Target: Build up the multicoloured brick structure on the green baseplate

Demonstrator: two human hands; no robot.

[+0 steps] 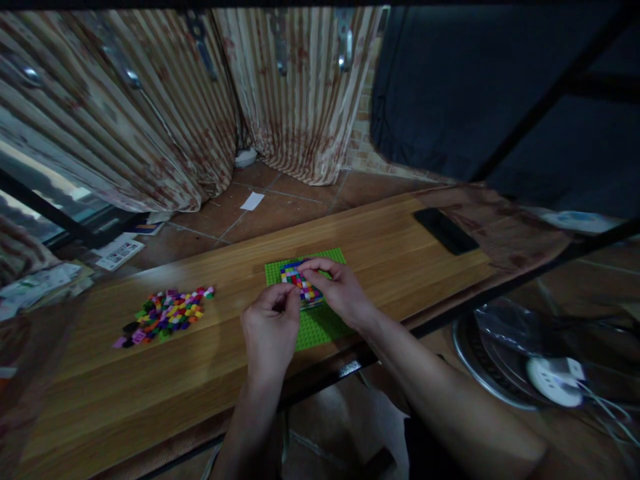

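A green studded baseplate [325,328] lies on the wooden table, with a block of small multicoloured bricks [311,293] built up on its far part. My left hand [274,317] is at the left side of the bricks, thumb and forefinger pinched together; whatever is between them is too small to make out. My right hand [337,287] reaches over the bricks from the right. Its thumb and fingers are closed near the top of the block, and I cannot tell if a piece is between them. Both hands partly cover the bricks.
A loose heap of coloured bricks [173,313] lies on the left of the wooden table [210,380]. A black phone [445,231] rests toward the right end. On the floor at right are a white power strip [555,381] and cables. Striped curtains [300,100] hang behind.
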